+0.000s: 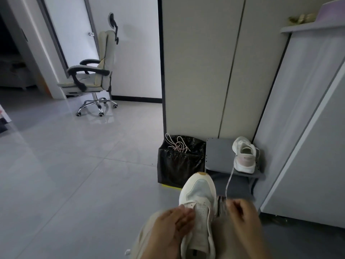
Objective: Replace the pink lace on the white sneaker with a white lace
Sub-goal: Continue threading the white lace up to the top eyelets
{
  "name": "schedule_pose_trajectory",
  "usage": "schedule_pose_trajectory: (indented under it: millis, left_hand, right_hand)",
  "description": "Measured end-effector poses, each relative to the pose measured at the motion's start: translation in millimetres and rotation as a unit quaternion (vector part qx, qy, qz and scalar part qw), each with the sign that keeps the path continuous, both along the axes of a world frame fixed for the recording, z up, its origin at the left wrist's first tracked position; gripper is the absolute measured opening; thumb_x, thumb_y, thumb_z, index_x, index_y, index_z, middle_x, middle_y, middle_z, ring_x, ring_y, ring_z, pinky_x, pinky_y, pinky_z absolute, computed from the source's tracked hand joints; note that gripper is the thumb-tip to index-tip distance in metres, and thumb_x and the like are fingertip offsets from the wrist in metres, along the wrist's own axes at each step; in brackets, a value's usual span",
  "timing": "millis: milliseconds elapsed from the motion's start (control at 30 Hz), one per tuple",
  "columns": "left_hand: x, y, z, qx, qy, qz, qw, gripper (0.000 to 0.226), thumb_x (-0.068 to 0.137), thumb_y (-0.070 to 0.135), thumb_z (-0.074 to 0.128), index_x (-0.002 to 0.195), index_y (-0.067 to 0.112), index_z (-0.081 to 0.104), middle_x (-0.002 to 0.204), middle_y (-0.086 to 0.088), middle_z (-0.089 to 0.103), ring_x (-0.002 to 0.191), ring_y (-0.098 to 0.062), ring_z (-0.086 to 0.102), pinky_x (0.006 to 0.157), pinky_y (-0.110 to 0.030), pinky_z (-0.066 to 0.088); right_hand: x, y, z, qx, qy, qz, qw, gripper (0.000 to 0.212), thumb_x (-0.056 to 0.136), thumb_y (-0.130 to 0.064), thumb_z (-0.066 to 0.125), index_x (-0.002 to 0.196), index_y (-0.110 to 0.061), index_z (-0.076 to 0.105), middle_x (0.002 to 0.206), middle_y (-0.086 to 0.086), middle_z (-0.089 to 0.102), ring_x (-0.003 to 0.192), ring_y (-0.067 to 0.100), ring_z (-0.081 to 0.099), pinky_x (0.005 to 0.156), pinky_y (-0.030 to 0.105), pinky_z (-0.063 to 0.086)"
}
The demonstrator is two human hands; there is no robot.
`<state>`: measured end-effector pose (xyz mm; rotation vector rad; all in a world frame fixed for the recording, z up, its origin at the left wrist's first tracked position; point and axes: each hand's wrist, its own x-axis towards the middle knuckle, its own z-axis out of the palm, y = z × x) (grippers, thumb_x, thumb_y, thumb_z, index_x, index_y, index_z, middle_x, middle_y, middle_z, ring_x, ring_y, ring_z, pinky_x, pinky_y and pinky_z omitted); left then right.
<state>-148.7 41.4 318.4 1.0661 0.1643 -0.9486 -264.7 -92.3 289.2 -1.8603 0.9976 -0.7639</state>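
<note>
Fingers [182, 214] of the left hand [168, 230] lie straight and close together on the left side of the near white sneaker [197, 197]; the right hand [240, 215] is curled, pinching a white lace [229, 181]. Farther off stands a black-bagged bin [177, 169], with a grey stool [218, 152] to its right carrying a second sneaker [244, 156]. The pink lace [178, 144] lies across the bin's top

Behind the sneaker [197, 195] stands a bin [177, 169] with a lace [178, 145] on top; right of the bin, a stool [218, 154] bears a second sneaker [244, 159]; a chair [93, 75] stands far left
</note>
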Motion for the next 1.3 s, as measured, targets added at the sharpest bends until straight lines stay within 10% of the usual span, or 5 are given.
schedule_pose_trajectory:
  millis: [233, 400, 667, 1000, 1300]
  left_hand:
    - [-3, -27, 6, -0.041, 0.117, 0.007, 0.992, 0.016, 0.090, -0.001, 0.052, 0.093, -0.017, 0.058, 0.082, -0.022, 0.066, 0.048, -0.021, 0.066, 0.041, -0.025, 0.053]
    - [0, -44, 11, -0.052, 0.156, -0.002, 0.986, 0.012, 0.086, -0.002, 0.057, 0.090, -0.013, 0.060, 0.069, -0.021, 0.068, 0.051, -0.024, 0.067, 0.040, -0.025, 0.052]
    - [7, -57, 9, -0.005, 0.077, -0.073, 0.994, 0.011, 0.090, 0.011, 0.055, 0.086, 0.001, 0.058, 0.049, -0.003, 0.046, 0.036, -0.008, 0.042, 0.035, -0.017, 0.038]
    - [57, -61, 34, 0.014, -0.155, -0.117, 0.981, 0.023, 0.094, 0.010, 0.049, 0.083, 0.000, 0.067, 0.071, -0.008, 0.065, 0.063, -0.016, 0.059, 0.058, -0.023, 0.054]
    - [76, -82, 53, 0.010, -0.197, -0.135, 0.971, 0.020, 0.094, 0.008, 0.051, 0.085, 0.003, 0.067, 0.074, -0.008, 0.065, 0.058, -0.011, 0.060, 0.054, -0.021, 0.053]
  right_hand:
    - [11, 3, 5, 0.084, 0.184, 0.087, 0.975, 0.027, 0.094, -0.043, 0.044, 0.090, -0.021, 0.058, 0.081, -0.007, 0.058, 0.073, 0.004, 0.053, 0.058, 0.011, 0.035]
    - [17, 0, -1, 0.111, 0.100, 0.057, 0.987, 0.010, 0.091, -0.032, 0.053, 0.092, -0.025, 0.047, 0.096, -0.008, 0.052, 0.080, -0.003, 0.051, 0.056, 0.009, 0.036]
    - [12, -26, 2, 0.102, 0.127, 0.160, 0.973, 0.008, 0.087, -0.014, 0.061, 0.084, -0.021, 0.059, 0.086, -0.004, 0.064, 0.081, 0.006, 0.060, 0.071, 0.014, 0.047]
    - [20, -52, 49, 0.022, 0.227, 0.273, 0.935, 0.005, 0.089, -0.015, 0.055, 0.090, -0.019, 0.055, 0.081, -0.006, 0.060, 0.064, 0.001, 0.053, 0.060, 0.014, 0.045]
    - [54, -86, 63, -0.207, 0.221, 0.096, 0.948, 0.008, 0.089, -0.019, 0.057, 0.096, -0.017, 0.060, 0.094, -0.004, 0.043, 0.077, 0.012, 0.050, 0.061, 0.021, 0.035]
